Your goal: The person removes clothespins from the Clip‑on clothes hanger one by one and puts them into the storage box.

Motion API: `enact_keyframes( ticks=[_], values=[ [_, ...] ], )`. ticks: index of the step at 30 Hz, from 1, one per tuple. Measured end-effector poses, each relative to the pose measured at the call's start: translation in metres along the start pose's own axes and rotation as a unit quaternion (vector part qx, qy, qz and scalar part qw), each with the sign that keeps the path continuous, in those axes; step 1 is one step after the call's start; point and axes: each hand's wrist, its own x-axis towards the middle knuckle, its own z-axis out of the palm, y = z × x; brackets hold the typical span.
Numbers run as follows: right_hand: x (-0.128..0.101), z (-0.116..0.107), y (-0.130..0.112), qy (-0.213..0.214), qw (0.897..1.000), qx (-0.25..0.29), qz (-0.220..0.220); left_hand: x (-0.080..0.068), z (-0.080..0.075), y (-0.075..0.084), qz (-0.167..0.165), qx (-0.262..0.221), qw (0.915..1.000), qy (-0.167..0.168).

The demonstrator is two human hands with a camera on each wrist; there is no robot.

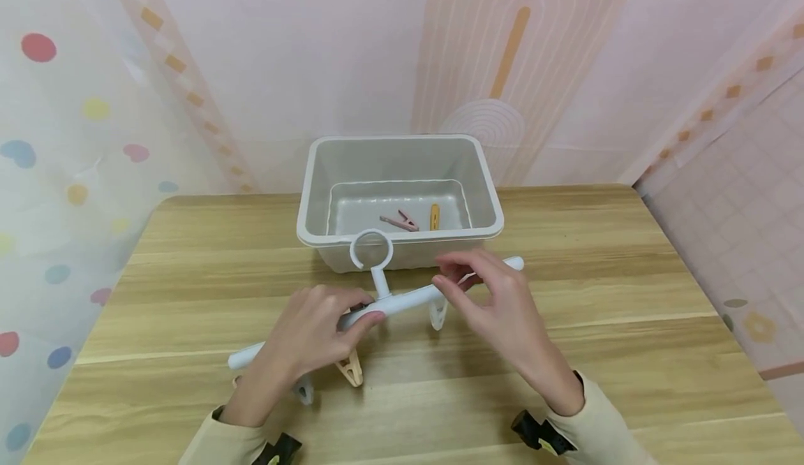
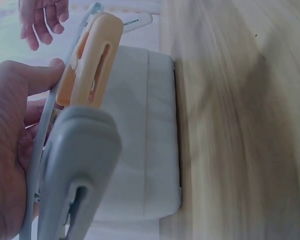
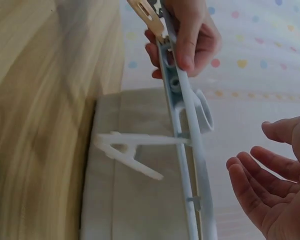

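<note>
A white clip hanger (image 1: 411, 300) is held above the table, its bar slanting up to the right and its ring hook (image 1: 380, 280) pointing away from me. My left hand (image 1: 310, 332) grips the bar near the middle, thumb on the near side. Below the bar hang a peach clip (image 2: 100, 60), a grey clip (image 2: 85, 155) and, on the right half, a white clip (image 3: 135, 142). My right hand (image 1: 493, 297) is beside the bar's right half; in the right wrist view its fingers are loosely bent, apart from the hanger and holding nothing.
Behind the hanger stands a pale grey bin (image 1: 402, 237) on the wooden table (image 1: 597, 241). Inside it lie a pink clip (image 1: 407, 222) and a yellow clip (image 1: 435, 217). A patterned curtain (image 1: 301, 67) hangs behind the table.
</note>
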Motion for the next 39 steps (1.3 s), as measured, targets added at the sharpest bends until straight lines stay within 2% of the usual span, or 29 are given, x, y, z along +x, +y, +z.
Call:
enact_keyframes(
  ticks=[15, 22, 27, 30, 32, 35, 39],
  values=[
    [-0.024, 0.0, 0.006, 0.028, 0.999, -0.014, -0.03, 0.009, -0.006, 0.003, -0.005, 0.004, 1.0, -0.006],
    [-0.04, 0.002, 0.018, 0.019, 0.999, -0.042, 0.002, 0.008, -0.006, 0.003, -0.002, 0.002, 1.0, -0.002],
    [-0.047, 0.006, 0.028, 0.02, 0.995, -0.097, 0.02, 0.008, -0.005, 0.004, -0.005, 0.008, 0.9999, -0.006],
    [-0.049, 0.009, 0.031, 0.004, 0.993, -0.108, 0.044, 0.008, -0.005, 0.004, -0.004, 0.01, 0.9999, -0.004],
    [-0.049, 0.012, 0.032, -0.018, 0.993, -0.089, 0.081, 0.008, -0.005, 0.005, -0.003, 0.012, 0.9999, -0.002],
    [-0.048, 0.016, 0.033, -0.057, 0.987, -0.04, 0.145, 0.008, -0.006, 0.007, -0.001, 0.015, 0.9999, -0.002],
    [-0.049, 0.021, 0.034, -0.093, 0.972, 0.051, 0.211, 0.009, -0.006, 0.008, 0.005, 0.015, 0.9999, -0.001]
  ],
)
